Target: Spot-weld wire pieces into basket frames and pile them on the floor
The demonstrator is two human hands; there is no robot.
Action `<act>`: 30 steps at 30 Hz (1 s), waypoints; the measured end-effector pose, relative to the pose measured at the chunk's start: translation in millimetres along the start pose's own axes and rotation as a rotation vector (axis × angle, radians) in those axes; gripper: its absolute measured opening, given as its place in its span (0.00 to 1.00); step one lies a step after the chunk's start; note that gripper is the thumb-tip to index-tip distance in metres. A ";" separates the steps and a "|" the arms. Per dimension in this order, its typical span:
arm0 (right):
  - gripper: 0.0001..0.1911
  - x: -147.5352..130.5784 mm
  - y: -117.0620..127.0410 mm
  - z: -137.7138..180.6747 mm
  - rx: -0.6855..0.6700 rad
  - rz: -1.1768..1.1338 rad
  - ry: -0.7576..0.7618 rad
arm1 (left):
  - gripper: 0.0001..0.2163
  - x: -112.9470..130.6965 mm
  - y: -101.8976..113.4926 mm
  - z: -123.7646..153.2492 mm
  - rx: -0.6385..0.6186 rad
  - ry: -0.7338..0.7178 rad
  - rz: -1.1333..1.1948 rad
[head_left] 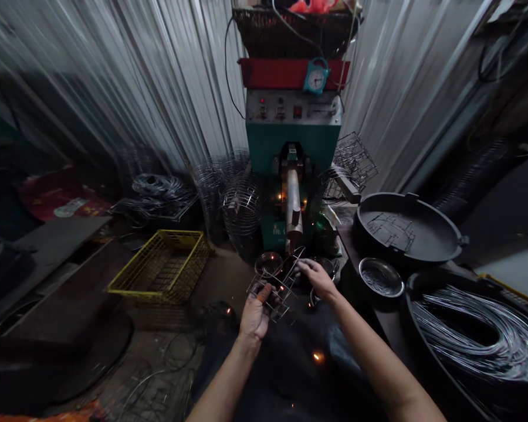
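Both my hands hold a small wire grid frame (278, 282) in front of a green welding machine (293, 146). My left hand (255, 313) grips the frame's near left side, fingers curled round the wires. My right hand (315, 275) rests closed on the frame's far right edge. The frame's top reaches up under the machine's metal electrode arm (294, 202). Orange sparks glow around the electrode and on the dark cloth over my lap.
A yellow wire basket (165, 265) lies on the floor at left. Finished wire baskets (240, 199) stand beside the machine. At right are a black round pan (407, 228), a small metal bowl (381, 276) and a tub of coiled wire (484, 337). Corrugated metal walls stand behind.
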State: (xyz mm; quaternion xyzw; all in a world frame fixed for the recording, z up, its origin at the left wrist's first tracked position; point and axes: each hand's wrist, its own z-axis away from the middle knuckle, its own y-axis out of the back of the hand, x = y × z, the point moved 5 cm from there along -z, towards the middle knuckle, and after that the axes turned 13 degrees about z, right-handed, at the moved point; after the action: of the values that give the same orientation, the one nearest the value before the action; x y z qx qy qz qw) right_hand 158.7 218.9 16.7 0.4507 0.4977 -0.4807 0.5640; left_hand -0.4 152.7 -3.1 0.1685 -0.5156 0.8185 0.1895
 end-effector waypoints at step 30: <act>0.13 -0.2 -35.6 78.4 -0.117 0.680 0.414 | 0.03 -5.7 20.3 -9.2 0.148 0.214 0.081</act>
State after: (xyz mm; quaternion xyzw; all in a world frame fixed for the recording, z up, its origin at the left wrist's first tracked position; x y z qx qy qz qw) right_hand 133.4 136.8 23.6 0.6440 0.4497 -0.1365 0.6037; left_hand -6.0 152.3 -25.4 0.0725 -0.4372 0.8745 0.1973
